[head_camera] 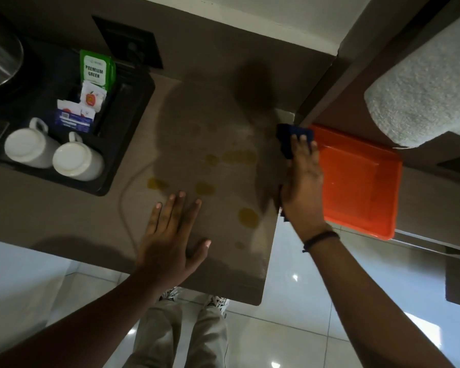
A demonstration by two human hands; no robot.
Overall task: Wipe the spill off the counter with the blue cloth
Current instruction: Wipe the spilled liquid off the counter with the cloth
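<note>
Several yellow-brown puddles of spill (240, 156) dot the brown counter (64, 219), from the middle down to a larger blot (248, 218) near the right edge. The dark blue cloth (290, 136) lies at the counter's right edge, partly over the orange tray. My right hand (303, 181) presses flat on the cloth, covering most of it. My left hand (174, 240) rests flat on the counter with fingers spread, just below the puddles, holding nothing.
An orange tray (361, 187) sits just right of the counter edge. A black tray (128, 123) at left holds two upturned white mugs (77, 158) and tea sachets (96, 73). A thin cable (125, 200) crosses the counter. A grey towel (422, 83) hangs upper right.
</note>
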